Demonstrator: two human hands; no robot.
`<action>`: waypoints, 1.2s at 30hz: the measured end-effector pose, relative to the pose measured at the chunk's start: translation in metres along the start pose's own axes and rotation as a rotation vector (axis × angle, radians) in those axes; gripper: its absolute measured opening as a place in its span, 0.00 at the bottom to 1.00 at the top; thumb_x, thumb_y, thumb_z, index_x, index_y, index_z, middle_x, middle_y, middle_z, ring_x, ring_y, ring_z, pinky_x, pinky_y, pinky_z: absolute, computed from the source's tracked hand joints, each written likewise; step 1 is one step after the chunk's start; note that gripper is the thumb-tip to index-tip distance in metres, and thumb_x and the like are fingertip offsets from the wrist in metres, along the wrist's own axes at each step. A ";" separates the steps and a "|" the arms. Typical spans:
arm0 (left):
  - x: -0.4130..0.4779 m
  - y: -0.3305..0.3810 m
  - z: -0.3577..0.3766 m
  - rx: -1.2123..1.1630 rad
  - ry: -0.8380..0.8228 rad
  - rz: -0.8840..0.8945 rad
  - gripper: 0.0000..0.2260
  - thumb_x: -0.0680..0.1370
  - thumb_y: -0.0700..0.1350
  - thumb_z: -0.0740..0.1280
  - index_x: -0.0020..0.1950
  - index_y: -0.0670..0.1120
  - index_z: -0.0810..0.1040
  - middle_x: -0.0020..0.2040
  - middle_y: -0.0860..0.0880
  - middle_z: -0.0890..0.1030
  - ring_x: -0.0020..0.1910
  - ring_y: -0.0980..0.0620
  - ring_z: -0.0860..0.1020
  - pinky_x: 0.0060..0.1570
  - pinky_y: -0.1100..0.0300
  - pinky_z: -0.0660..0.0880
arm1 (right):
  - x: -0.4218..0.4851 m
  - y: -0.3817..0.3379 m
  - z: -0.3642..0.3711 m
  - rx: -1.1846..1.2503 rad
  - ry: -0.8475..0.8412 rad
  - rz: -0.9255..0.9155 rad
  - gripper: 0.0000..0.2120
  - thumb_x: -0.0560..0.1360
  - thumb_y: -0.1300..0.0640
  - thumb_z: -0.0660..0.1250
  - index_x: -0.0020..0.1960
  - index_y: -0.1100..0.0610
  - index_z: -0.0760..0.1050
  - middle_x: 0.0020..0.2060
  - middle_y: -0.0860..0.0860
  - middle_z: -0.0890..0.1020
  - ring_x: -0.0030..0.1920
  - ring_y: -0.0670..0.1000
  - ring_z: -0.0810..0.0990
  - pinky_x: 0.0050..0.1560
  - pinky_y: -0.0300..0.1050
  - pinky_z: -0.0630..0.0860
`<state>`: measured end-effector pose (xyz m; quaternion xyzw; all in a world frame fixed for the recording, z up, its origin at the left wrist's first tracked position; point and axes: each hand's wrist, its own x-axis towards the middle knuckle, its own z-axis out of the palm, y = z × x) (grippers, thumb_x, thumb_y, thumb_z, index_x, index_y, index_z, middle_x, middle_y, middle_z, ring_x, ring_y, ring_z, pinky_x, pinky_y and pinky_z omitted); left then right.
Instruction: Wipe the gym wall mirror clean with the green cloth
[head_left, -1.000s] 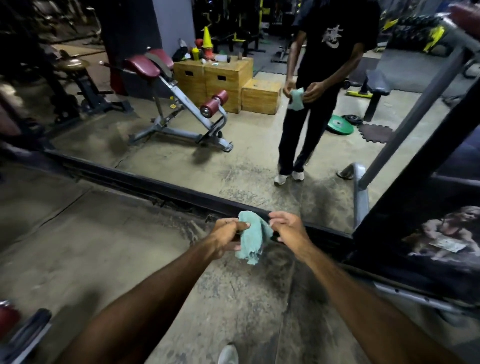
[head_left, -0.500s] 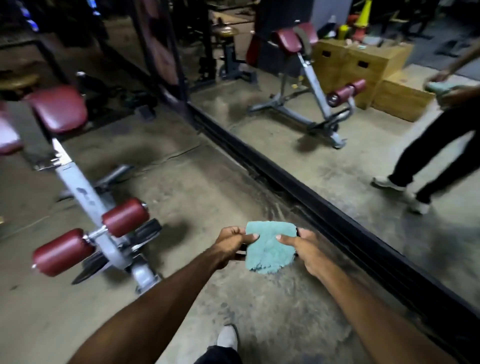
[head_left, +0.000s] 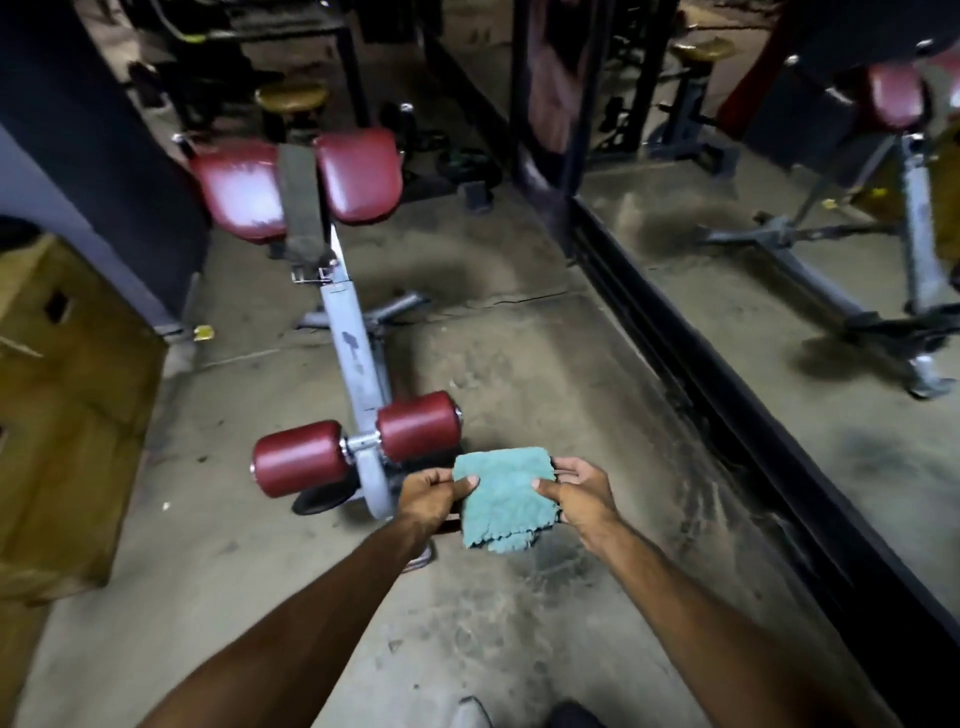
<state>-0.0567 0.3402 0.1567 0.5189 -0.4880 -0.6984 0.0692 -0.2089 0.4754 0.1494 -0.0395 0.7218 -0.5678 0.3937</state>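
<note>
I hold the green cloth (head_left: 506, 496) folded flat in front of me, above the concrete floor. My left hand (head_left: 428, 496) pinches its left edge with the thumb on top. My right hand (head_left: 582, 493) pinches its right edge the same way. The wall mirror (head_left: 779, 291) runs along the right side, its black bottom frame slanting from upper middle to lower right. It reflects the floor and a bench. The cloth is well apart from the glass.
A grey back-extension bench (head_left: 358, 364) with red pads and red rollers stands just ahead of my left hand. Wooden plyo boxes (head_left: 62, 415) line the left side. A black post (head_left: 545, 93) stands at the mirror's far end. My shoes (head_left: 472, 712) show at the bottom.
My view has swung to the left, so the mirror has slid to the right edge and the bench is now ahead. The cloth has gone from bunched to spread flat between both hands.
</note>
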 end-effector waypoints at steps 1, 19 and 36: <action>0.012 0.004 -0.014 -0.014 0.035 -0.005 0.05 0.78 0.38 0.74 0.43 0.42 0.81 0.33 0.49 0.85 0.29 0.53 0.83 0.30 0.58 0.82 | 0.015 -0.004 0.020 -0.033 -0.012 -0.008 0.17 0.69 0.72 0.76 0.54 0.64 0.76 0.41 0.55 0.84 0.37 0.51 0.83 0.37 0.42 0.81; 0.317 0.050 -0.115 0.096 0.379 -0.237 0.08 0.75 0.42 0.78 0.44 0.43 0.81 0.46 0.42 0.87 0.40 0.44 0.84 0.44 0.47 0.85 | 0.298 -0.006 0.231 -0.604 -0.065 -0.012 0.07 0.73 0.62 0.75 0.49 0.58 0.79 0.37 0.46 0.78 0.39 0.47 0.76 0.39 0.36 0.66; 0.361 0.039 -0.152 0.444 0.219 -0.112 0.15 0.71 0.48 0.82 0.54 0.45 0.85 0.49 0.48 0.85 0.52 0.47 0.84 0.52 0.58 0.79 | 0.310 0.021 0.263 -0.859 0.173 -0.016 0.17 0.72 0.50 0.71 0.58 0.55 0.80 0.52 0.56 0.84 0.55 0.60 0.81 0.52 0.48 0.77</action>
